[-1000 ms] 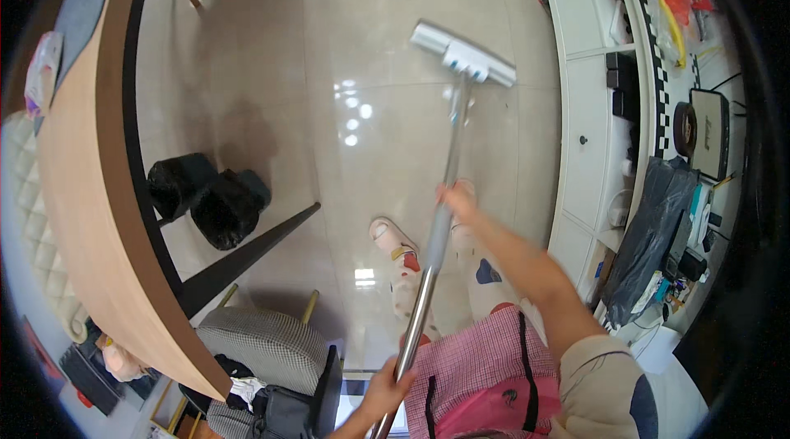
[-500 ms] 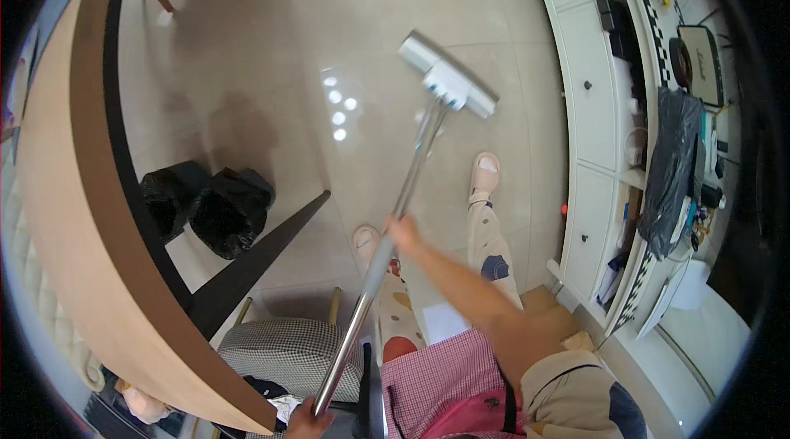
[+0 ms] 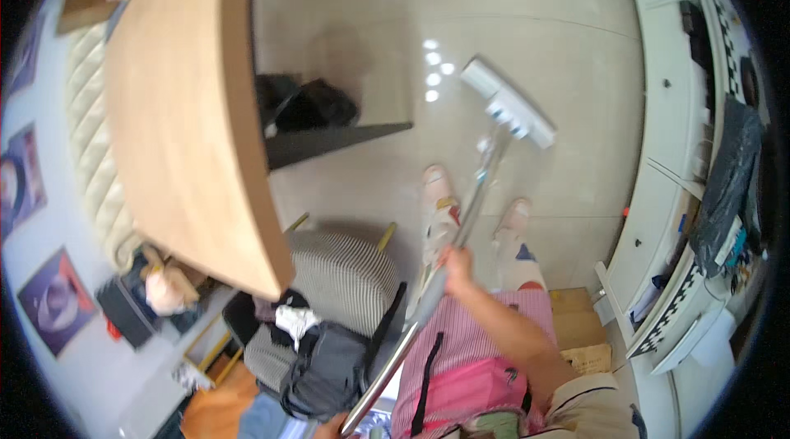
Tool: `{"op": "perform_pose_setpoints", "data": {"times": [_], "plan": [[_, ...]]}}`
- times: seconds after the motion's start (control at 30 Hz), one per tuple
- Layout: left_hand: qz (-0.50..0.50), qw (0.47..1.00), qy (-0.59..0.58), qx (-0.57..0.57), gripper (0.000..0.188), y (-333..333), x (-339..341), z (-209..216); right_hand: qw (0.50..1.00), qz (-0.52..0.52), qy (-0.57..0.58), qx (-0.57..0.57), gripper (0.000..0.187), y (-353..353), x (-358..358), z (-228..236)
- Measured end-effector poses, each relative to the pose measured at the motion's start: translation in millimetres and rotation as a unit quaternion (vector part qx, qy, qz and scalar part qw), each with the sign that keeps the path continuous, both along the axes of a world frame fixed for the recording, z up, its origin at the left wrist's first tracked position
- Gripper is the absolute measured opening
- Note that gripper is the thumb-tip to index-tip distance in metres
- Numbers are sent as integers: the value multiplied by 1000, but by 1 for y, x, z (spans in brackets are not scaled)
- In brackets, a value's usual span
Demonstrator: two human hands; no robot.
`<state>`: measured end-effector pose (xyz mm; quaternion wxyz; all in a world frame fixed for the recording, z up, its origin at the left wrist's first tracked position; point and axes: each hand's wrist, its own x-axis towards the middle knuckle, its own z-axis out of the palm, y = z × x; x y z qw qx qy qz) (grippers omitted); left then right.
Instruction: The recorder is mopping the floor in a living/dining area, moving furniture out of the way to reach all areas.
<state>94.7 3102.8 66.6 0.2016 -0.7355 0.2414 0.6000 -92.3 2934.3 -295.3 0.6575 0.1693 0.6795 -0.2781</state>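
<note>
A squeeze mop (image 3: pixel 428 304) slants across the view, its wide white head (image 3: pixel 509 102) on the glossy tile floor beyond my feet. Partway down the metal pole, my right hand (image 3: pixel 457 269) is wrapped round the grey sleeve section. My left hand (image 3: pixel 331 427) is closed on the pole's upper end at the bottom edge of the view, partly cut off. I wear a pink checked apron (image 3: pixel 469 381), and my feet in pale slippers stand just behind the mop head.
To the left stands a wooden table (image 3: pixel 177 110) with a dark slanting leg (image 3: pixel 337 143). Black bags (image 3: pixel 317 106) sit beyond that leg. A checked chair (image 3: pixel 346 270) holds a dark backpack (image 3: pixel 329 369). White drawer cabinets (image 3: pixel 666 118) line the right side.
The view has swung left, bringing more of the wall, chair and backpack into sight. The mop head now lies nearer my feet, and both hands keep their hold on the pole.
</note>
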Motion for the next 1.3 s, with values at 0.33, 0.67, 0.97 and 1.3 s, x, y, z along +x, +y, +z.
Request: {"op": "perform_pose_setpoints", "data": {"times": [0.33, 0.67, 0.97, 1.3], "plan": [[36, 969, 207, -127, 65, -34, -83, -6, 977, 100, 20, -186, 10, -183, -176, -64], [-9, 983, 149, -105, 52, -76, 23, -43, 677, 374, 280, -569, 11, -275, -156, -74], [-125, 983, 116, -69, 71, -29, 89, -17, 838, 241, 148, -468, 19, -238, -160, -123], [-411, 815, -318, -255, 20, -58, 336, -76, 982, 75, 84, -154, 14, -108, 35, -181]]}}
